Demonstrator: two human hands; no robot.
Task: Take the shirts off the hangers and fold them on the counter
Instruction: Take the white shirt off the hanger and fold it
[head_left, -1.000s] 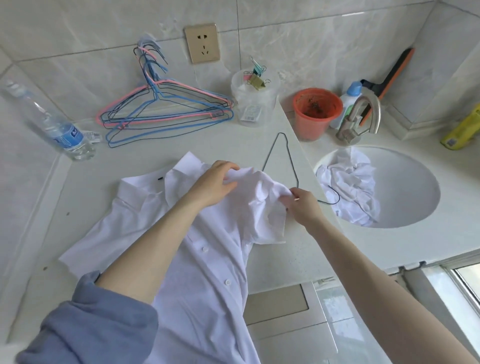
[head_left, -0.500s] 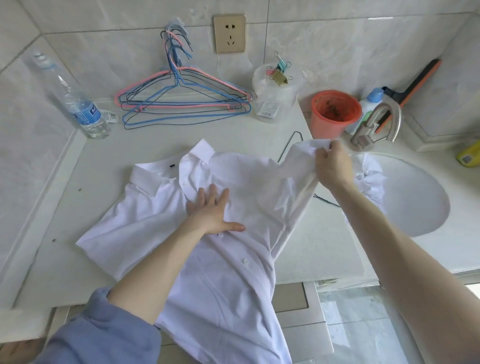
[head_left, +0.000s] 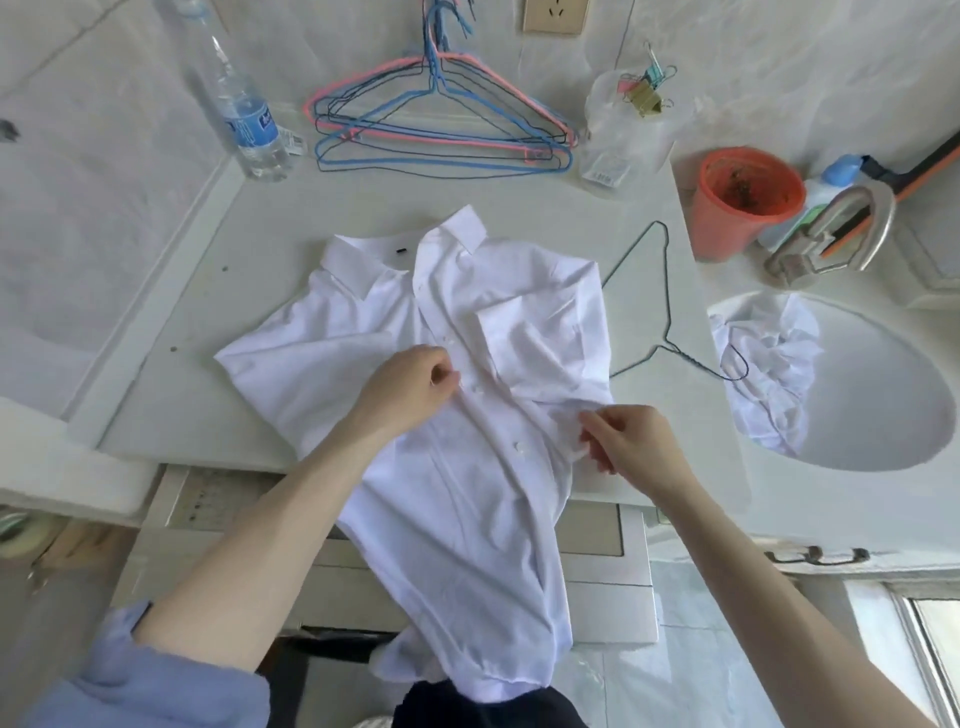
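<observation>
A white button-up shirt (head_left: 363, 332) lies face up on the pale counter (head_left: 197, 291), collar toward the wall, its lower half hanging over the front edge. Its right sleeve is folded in across the chest. My left hand (head_left: 410, 387) pinches the button placket at mid-chest. My right hand (head_left: 631, 447) pinches the cloth at the shirt's right side near the counter edge. A bare dark wire hanger (head_left: 665, 291) lies beside the shirt, its hook toward the sink. Another crumpled white shirt (head_left: 769, 364) sits in the sink.
Several pink, blue and dark wire hangers (head_left: 441, 130) are piled against the back wall. A water bottle (head_left: 244, 114) stands at the back left. A clear tub with binder clips (head_left: 628, 119), an orange cup (head_left: 743, 202), a tap (head_left: 831, 234) and the sink basin (head_left: 883, 405) lie to the right.
My right hand folded the right sleeve in over the chest and dropped to the shirt's side. My left hand went from pressing flat to pinching the placket.
</observation>
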